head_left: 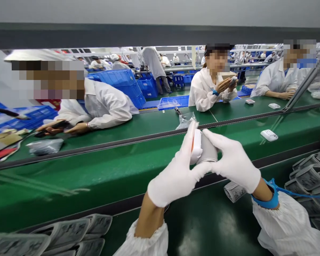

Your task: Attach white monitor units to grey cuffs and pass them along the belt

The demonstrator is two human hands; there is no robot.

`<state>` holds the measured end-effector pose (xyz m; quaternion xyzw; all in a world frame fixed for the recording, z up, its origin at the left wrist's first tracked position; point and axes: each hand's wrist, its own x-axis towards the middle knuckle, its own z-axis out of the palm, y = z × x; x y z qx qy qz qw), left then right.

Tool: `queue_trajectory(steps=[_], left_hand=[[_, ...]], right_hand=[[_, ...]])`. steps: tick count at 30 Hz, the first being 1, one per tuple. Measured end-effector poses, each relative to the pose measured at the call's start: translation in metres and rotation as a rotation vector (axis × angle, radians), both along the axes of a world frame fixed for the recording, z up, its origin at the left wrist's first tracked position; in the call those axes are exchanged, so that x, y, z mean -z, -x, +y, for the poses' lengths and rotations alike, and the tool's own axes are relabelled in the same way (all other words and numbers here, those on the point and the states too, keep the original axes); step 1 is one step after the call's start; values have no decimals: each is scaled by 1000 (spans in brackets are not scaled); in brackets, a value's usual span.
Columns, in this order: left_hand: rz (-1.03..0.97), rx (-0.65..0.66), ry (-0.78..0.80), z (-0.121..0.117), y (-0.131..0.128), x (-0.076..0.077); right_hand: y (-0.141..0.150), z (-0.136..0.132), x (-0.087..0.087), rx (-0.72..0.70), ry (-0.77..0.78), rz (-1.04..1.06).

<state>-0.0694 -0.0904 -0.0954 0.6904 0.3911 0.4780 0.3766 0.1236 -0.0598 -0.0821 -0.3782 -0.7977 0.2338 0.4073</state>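
My left hand [177, 172], in a white glove, is closed on a white wrist blood pressure monitor [196, 146], its palm against the face, where a strip of orange shows. Gripping the monitor's curled grey cuff [208, 149] from the other side is my right hand [233, 161], also gloved, with a blue band at the wrist. The monitor is held up above the near edge of the green conveyor belt [101, 177]. Behind my right hand, a rolled grey cuff [234, 192] lies on the green bench. My fingers hide part of the monitor.
Folded grey cuffs [69, 231] are stacked at the lower left, more cuffs [313, 174] at the right. A white monitor [269, 135] rests on the belt. Across it sit co-workers in white; a plastic bag [186, 120] lies on their bench. Blue crates [117, 83] stand behind.
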Motion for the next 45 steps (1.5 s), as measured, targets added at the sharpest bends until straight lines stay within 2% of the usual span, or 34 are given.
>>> queue_trajectory(steps=[3, 5, 8, 13, 15, 17, 20, 23, 25, 28, 29, 31, 33, 36, 39, 42, 45], left_hand=[[179, -86, -61, 3, 5, 4], [213, -111, -73, 8, 6, 8], [172, -73, -50, 13, 7, 13], [99, 128, 103, 15, 11, 11], [34, 138, 144, 15, 7, 10], [-46, 91, 173, 17, -2, 10], [-170, -67, 183, 24, -17, 14], [-277, -244, 97, 29, -25, 13], [-326, -267, 36, 29, -24, 8], [-370, -208, 49, 23, -16, -1], [-385, -190, 66, 20, -14, -4], [-403, -177, 81, 15, -10, -7], [-412, -204, 57, 13, -7, -6], [-413, -251, 7, 14, -1, -1], [-374, -221, -48, 17, 5, 3], [-308, -192, -43, 18, 6, 3], [-308, -162, 21, 18, 3, 2]], right_hand=[[3, -1, -3, 67, 185, -31], [3, -1, -7, 98, 234, -40], [0, -3, -14, 119, 226, -54], [-8, -5, -16, 133, 263, -138], [-9, -4, -14, 173, 242, -164], [-7, -2, -12, 191, 216, -173], [-2, 0, -10, 158, 180, -153], [1, 2, -7, 115, 133, -83], [0, 4, -3, 47, 124, 10], [-1, 9, 7, -154, 259, 229], [0, 11, 11, -181, 300, 315], [5, 14, 18, -135, 240, 462], [10, 15, 23, -58, 25, 517], [13, 15, 27, -136, -227, 430], [10, 17, 30, -195, -336, 316], [7, 20, 32, -229, -324, 292], [3, 23, 32, -318, -144, 299]])
